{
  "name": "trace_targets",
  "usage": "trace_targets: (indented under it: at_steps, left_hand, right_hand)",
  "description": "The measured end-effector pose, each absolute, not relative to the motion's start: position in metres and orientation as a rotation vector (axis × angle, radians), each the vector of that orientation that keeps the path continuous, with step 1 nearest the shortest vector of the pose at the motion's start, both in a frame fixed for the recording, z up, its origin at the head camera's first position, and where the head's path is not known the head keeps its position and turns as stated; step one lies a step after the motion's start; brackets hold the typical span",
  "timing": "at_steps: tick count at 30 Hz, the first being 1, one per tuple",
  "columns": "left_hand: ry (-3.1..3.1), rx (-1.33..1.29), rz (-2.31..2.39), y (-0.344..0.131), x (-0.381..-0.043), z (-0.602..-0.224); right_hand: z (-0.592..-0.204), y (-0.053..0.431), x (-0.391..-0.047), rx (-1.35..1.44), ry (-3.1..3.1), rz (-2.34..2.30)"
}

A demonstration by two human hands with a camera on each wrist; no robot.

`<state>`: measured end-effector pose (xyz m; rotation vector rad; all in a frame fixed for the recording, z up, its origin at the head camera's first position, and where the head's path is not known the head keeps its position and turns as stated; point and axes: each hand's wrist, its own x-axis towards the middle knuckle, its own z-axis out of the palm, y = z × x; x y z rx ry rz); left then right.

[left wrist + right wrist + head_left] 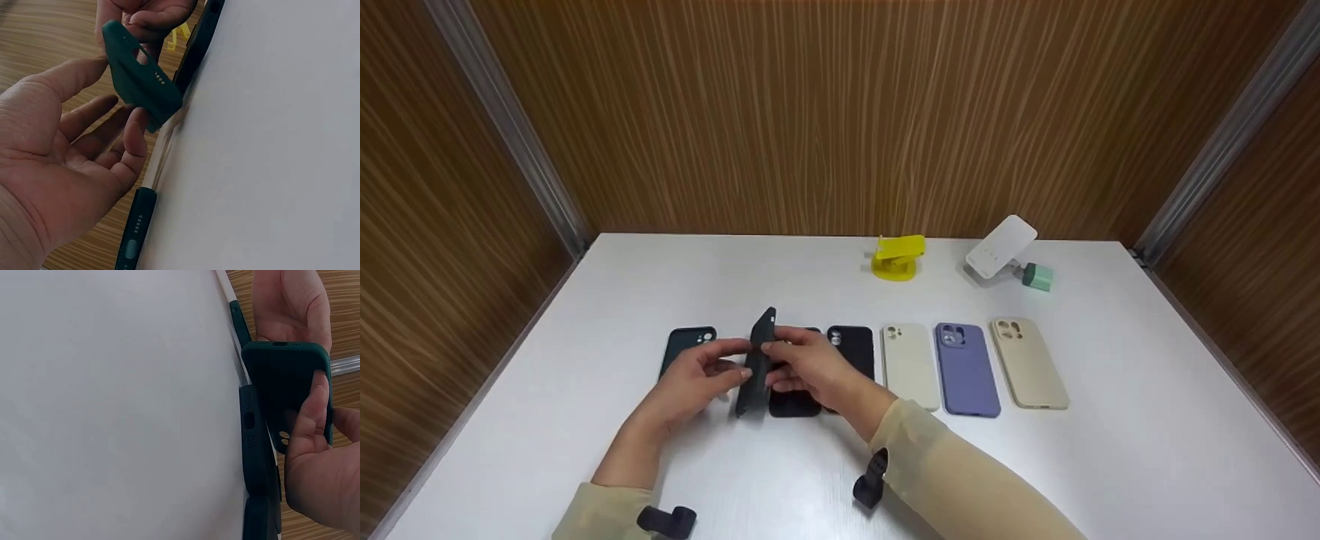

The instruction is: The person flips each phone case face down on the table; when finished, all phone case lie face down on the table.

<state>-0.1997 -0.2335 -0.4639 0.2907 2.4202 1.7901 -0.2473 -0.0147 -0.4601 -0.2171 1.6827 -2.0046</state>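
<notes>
A dark green phone case [757, 360] stands tilted nearly on edge between my two hands, above the table. My right hand [814, 364] grips it along one side; in the right wrist view the thumb [316, 405] lies against the inside of the case. From the other side my left hand [690, 382] holds it between finger and thumb, as the left wrist view shows at the case [143, 84]. Another dark green case [679, 349] lies left of it, partly behind the left hand. Two dark cases, one black [851, 349], lie partly under the right hand and forearm.
An off-white case [911, 371], a purple case [971, 375] and a beige case [1031, 367] continue the row to the right. Behind them stand a yellow phone stand [896, 259], a white phone stand [1001, 246] and a small green block [1038, 277]. Wooden panels [840, 112] enclose the white table.
</notes>
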Motion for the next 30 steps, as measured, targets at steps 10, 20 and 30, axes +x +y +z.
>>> trace_targets:
  at_steps: [10,20,30]
  left_hand:
    - [2.501,0.135,1.858,-0.2367,-0.2002,-0.4629]
    - [2.433,0.024,1.99,-0.2356,-0.2017,-0.4628]
    - [2.481,-0.058,1.985,-0.2406,-0.2015,-0.4622]
  right_hand:
    - [-0.4552,-0.0163,-0.2474,-0.25,1.643,-2.055]
    - [-0.4521,-0.0159,-0.2464,-0.296,1.607,-2.073]
    - [-0.4565,-0.0167,-0.2476,-0.293,1.671,-2.058]
